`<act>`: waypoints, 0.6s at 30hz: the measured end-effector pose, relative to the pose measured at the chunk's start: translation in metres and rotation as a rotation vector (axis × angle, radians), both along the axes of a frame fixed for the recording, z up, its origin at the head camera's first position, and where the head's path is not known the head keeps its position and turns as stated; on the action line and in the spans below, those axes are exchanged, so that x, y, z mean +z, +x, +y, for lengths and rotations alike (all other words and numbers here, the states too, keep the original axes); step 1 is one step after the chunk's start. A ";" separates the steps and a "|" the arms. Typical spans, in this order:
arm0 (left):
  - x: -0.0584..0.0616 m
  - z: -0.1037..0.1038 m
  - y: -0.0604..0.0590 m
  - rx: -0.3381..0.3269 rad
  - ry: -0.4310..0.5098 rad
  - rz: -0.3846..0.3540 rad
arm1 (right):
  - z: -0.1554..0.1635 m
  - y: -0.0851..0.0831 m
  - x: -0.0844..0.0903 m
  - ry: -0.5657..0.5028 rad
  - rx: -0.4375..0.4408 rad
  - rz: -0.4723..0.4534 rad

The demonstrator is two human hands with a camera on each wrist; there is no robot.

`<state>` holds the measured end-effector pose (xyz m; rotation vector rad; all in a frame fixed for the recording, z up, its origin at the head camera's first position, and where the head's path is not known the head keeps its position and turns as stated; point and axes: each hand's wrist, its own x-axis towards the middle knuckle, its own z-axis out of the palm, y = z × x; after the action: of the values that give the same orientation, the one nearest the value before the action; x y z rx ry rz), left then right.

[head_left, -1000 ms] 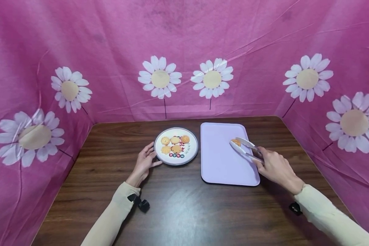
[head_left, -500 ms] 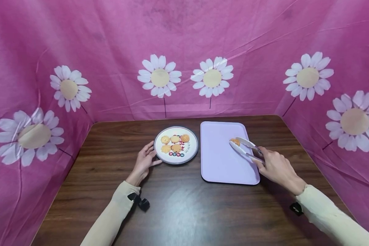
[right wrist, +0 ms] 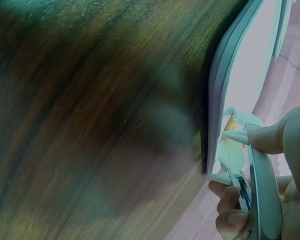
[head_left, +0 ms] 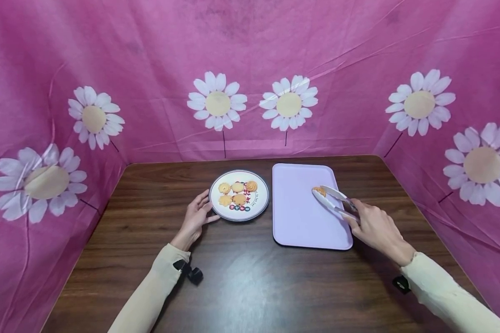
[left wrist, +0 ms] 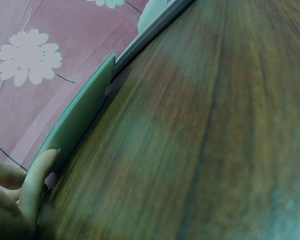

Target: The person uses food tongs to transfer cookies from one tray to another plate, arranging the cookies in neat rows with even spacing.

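Note:
In the head view my left hand [head_left: 195, 217] holds the left edge of a round white plate [head_left: 233, 175], thumb and fingers spread along its dark rim. Several cookies [head_left: 225, 200] lie on the plate, over printed red lettering. The left wrist view shows the thumb [left wrist: 39, 172] against the plate's outer side [left wrist: 82, 107]. My right hand [head_left: 377, 226] grips metal tongs [head_left: 327, 201] over the right half of a lilac tray [head_left: 304, 226]. Between the tongs' pale tips sits a browned cookie [head_left: 318, 191], partly hidden by them.
Plate and tray stand side by side on a dark wood-grain table [head_left: 233, 286], a narrow gap between them. A pink cloth [head_left: 158, 83] with daisy prints walls off the back and both sides. A black strapped device [head_left: 189, 273] is on the left wrist.

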<state>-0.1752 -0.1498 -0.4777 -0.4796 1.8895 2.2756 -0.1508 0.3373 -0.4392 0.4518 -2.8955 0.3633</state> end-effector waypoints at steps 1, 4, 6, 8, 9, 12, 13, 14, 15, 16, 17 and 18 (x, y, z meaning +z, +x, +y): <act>0.000 0.000 0.000 0.000 0.001 0.000 | 0.000 0.000 0.000 0.001 0.000 -0.001; 0.000 -0.001 0.000 0.000 0.000 0.002 | 0.000 0.000 0.000 -0.001 0.001 -0.001; 0.000 -0.001 0.000 0.001 0.000 0.002 | -0.001 0.000 0.001 -0.004 0.006 0.004; -0.001 -0.001 0.000 0.002 -0.002 0.000 | -0.002 0.000 0.002 -0.008 0.013 0.012; -0.001 -0.001 0.000 0.003 -0.003 0.000 | -0.003 0.000 0.002 -0.010 0.017 0.017; -0.001 0.000 0.000 0.003 -0.001 0.001 | -0.005 0.000 0.004 -0.012 0.027 0.036; -0.001 0.000 0.000 0.003 0.000 0.003 | -0.006 0.000 0.005 -0.012 0.029 0.039; -0.001 0.000 0.000 0.001 0.001 0.008 | -0.007 -0.001 0.006 -0.015 0.030 0.040; -0.001 0.000 0.000 0.000 0.003 0.010 | -0.008 -0.001 0.006 -0.017 0.030 0.038; -0.001 0.000 0.000 0.000 0.005 0.010 | -0.009 -0.001 0.007 -0.019 0.031 0.037; -0.001 0.001 0.000 0.000 0.006 0.009 | -0.011 -0.001 0.007 -0.021 0.034 0.037; 0.000 0.001 0.000 -0.001 0.005 0.008 | -0.013 -0.001 0.007 -0.024 0.036 0.037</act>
<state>-0.1751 -0.1491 -0.4781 -0.4688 1.8871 2.2845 -0.1522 0.3247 -0.4319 0.5022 -2.8477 0.3902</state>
